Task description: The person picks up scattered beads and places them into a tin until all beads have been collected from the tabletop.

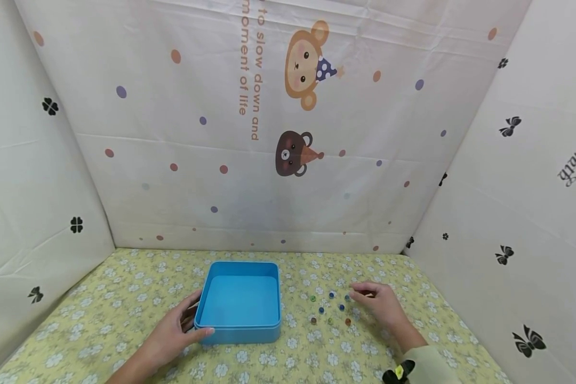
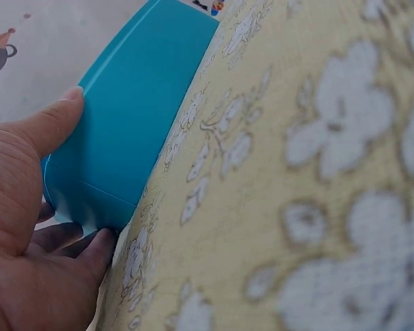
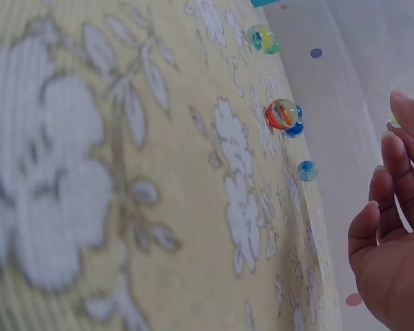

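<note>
Marbles point(image 1: 342, 307) of patterned glass lie loose on the flower-patterned table point(image 1: 144, 298), between a blue box point(image 1: 242, 335) and the table's right edge, while a yellow-green marble point(image 3: 394, 121) is pinched between thumb and forefinger of the right hand point(image 1: 381, 304), apart from the surface. Small, smooth and hard, each should prove light, stiff and slippery — apt to roll at a nudge and perhaps to chip on a sharp knock. The surest hold is likely a pinch across the widest part, with soft fingertips on opposite sides. The box, by its look light and fairly stiff plastic, is best taken by rim and side wall, and the left hand point(image 1: 173, 325) grips it so: thumb over the front rim at the near left corner, other fingers against the left wall, low by the table. It stands flat, a little left of the table's middle, toward the far edge. Both forearms slant inward from the near side — the right hand hovering at the right of the scattered marbles, its three spare fingers loosely bent with nothing visible in them
</note>
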Motion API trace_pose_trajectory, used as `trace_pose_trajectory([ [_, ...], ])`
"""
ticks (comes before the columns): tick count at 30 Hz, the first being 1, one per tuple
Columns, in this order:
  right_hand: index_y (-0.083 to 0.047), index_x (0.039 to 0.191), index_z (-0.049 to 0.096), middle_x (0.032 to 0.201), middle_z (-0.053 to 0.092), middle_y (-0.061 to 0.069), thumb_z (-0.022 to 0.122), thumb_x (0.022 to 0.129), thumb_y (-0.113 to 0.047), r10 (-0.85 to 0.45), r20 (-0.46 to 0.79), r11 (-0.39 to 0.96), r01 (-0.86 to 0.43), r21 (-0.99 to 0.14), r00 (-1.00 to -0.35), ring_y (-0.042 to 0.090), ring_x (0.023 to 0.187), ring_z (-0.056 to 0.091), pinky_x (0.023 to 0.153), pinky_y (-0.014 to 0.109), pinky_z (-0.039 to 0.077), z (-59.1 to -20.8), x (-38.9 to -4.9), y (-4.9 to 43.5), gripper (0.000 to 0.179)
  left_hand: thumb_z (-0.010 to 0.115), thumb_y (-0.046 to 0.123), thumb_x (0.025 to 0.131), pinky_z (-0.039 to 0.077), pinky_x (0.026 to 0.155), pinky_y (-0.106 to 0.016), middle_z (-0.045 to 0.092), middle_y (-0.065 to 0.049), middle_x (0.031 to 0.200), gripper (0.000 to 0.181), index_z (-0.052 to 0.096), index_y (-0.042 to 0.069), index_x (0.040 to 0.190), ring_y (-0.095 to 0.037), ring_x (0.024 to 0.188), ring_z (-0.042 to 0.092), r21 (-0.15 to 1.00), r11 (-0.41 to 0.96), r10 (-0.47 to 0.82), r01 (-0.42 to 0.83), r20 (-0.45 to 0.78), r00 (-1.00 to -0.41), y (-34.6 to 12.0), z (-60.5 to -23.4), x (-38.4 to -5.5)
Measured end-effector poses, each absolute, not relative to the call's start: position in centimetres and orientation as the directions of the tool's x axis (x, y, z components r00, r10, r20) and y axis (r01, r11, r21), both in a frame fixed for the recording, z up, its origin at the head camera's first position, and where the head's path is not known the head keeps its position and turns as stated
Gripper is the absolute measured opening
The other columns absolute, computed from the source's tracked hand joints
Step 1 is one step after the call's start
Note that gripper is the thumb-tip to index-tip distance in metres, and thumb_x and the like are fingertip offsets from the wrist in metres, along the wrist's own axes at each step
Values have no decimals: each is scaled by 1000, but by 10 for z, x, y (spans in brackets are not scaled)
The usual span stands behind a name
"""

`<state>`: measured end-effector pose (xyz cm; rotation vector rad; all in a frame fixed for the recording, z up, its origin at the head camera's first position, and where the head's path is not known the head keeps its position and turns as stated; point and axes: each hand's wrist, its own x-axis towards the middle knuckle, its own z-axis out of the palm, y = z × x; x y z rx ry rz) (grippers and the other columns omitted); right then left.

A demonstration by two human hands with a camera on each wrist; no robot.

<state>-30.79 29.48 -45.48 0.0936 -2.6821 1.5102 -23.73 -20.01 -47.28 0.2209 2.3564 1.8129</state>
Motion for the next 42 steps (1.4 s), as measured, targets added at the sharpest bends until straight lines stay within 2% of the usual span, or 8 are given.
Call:
trace_pose_trajectory([
  [8, -5, 123, 75, 125, 71, 11, 78, 94, -28, -35, 67, 457, -75, -886, -997, 15, 95, 69, 76, 27, 69, -452, -307, 287, 38, 78, 24, 92, 49, 126, -45, 17, -28, 169, 96, 15, 12, 165, -54, 152, 23, 969, 249, 213, 8, -47, -976, -201, -473, -237],
  [15, -3, 125, 73, 126, 70, 14, 77, 94, -31, -72, 78, 419, -101, -902, -994, 21, 99, 70, 81, 32, 71, -450, -305, 279, 42, 78, 23, 92, 50, 125, -44, 16, -28, 169, 97, 15, 12, 165, -54, 152, 23, 971, 239, 213, -2, -55, -976, -201, -472, -236],
  [24, -3, 122, 74, 120, 72, 11, 78, 94, -27, -82, 110, 424, -135, -896, -991, 15, 94, 70, 81, 31, 71, -452, -307, 270, 37, 78, 24, 92, 54, 121, -42, 18, -28, 168, 95, 17, 11, 164, -54, 151, 26, 965, 262, 198, -7, -61, -978, -200, -472, -236],
  [28, -2, 123, 74, 120, 71, 12, 77, 94, -29, -110, 137, 434, -172, -885, -984, 13, 95, 69, 81, 29, 71, -451, -307, 268, 40, 77, 24, 93, 54, 120, -42, 18, -29, 168, 95, 16, 10, 164, -55, 150, 26, 966, 260, 203, -9, -64, -977, -199, -472, -237],
  [34, -3, 124, 74, 120, 71, 8, 78, 94, -31, -117, 117, 420, -156, -894, -986, 12, 95, 69, 82, 28, 70, -450, -307, 262, 41, 77, 24, 93, 55, 119, -43, 18, -30, 167, 95, 17, 10, 164, -56, 150, 27, 967, 253, 197, -16, -68, -978, -199, -471, -236],
  [42, -5, 124, 74, 117, 72, 7, 78, 93, -33, -123, 110, 411, -152, -899, -986, 25, 99, 69, 81, 34, 70, -451, -309, 256, 42, 79, 23, 91, 56, 119, -43, 19, -31, 167, 97, 17, 10, 164, -56, 149, 29, 965, 262, 194, -19, -72, -978, -199, -471, -237],
])
